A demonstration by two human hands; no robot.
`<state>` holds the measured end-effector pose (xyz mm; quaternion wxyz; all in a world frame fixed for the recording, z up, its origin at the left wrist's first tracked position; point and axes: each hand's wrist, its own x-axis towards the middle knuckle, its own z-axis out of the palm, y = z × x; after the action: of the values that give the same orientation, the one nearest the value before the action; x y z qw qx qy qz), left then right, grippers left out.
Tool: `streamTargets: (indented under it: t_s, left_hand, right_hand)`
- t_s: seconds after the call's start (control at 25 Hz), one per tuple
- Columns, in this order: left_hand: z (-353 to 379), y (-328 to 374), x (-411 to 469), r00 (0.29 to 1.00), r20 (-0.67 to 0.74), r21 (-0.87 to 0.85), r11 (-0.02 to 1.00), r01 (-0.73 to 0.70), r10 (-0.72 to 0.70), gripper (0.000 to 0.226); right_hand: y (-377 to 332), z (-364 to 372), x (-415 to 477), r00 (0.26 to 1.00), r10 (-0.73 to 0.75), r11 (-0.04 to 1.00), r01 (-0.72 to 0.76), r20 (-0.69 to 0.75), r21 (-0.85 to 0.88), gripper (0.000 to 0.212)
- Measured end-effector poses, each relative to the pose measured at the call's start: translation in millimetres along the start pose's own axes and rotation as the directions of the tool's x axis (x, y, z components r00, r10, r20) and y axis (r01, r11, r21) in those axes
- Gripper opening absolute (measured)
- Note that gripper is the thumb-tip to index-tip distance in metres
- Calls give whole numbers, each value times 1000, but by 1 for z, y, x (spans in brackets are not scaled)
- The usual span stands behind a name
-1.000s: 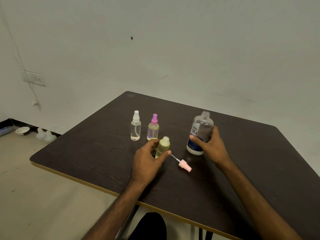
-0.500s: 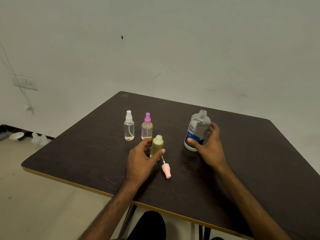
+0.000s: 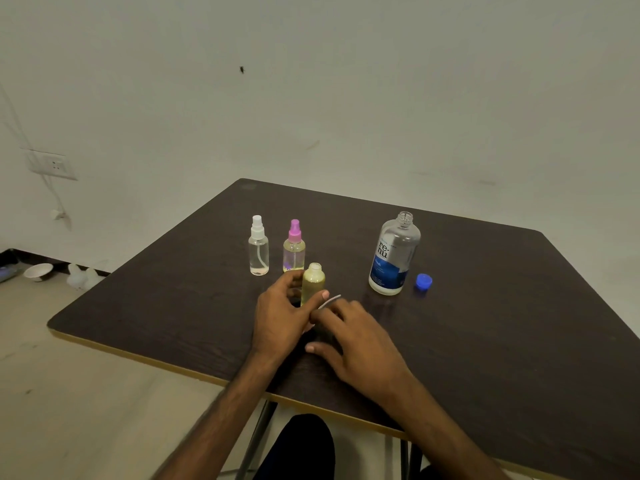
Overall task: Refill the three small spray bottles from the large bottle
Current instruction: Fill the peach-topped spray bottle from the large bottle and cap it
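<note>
My left hand [image 3: 280, 317] grips the uncapped yellow-green spray bottle [image 3: 313, 280], which stands upright on the dark table [image 3: 485, 323]. My right hand [image 3: 360, 344] lies just right of it, fingers curled over that bottle's pink spray head. Only the head's thin tube [image 3: 330, 301] pokes out past the fingertips. Behind stand a clear spray bottle with a white top [image 3: 258, 249] and a yellowish one with a pink top [image 3: 294, 249]. The large clear bottle with a blue label [image 3: 394, 258] stands uncapped to the right, untouched, its blue cap [image 3: 423, 281] beside it.
The table's near edge [image 3: 173, 362] has a light trim and runs diagonally below my wrists. My dark-clothed knee [image 3: 301, 448] shows under it. On the floor at the left lie a white bowl [image 3: 38, 271] and small white items. A wall socket [image 3: 52, 165] is at the left.
My right hand let go of the large bottle and came left onto the pink spray head, whose tube now points differently. The blue cap has come into sight. My left hand stays on the yellow-green bottle.
</note>
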<state>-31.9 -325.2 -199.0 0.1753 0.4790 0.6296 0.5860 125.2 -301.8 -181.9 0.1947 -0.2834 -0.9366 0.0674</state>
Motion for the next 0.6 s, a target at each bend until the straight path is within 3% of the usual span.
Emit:
streamTargets:
  t_s: [0.16, 0.44, 0.6]
  left_hand:
    - [-1, -2, 1, 999, -15, -75, 997, 35, -36, 39]
    - [-1, 2, 1, 989, -86, -237, 967, 98, -121, 34]
    - [-1, -2, 2, 989, -97, -221, 971, 87, -111, 35]
  right_hand:
    - [9, 2, 4, 991, -114, 980, 101, -67, -171, 36]
    - [9, 4, 16, 987, -154, 978, 157, 35, -134, 37]
    - [8, 3, 20, 990, -132, 980, 138, 51, -144, 33]
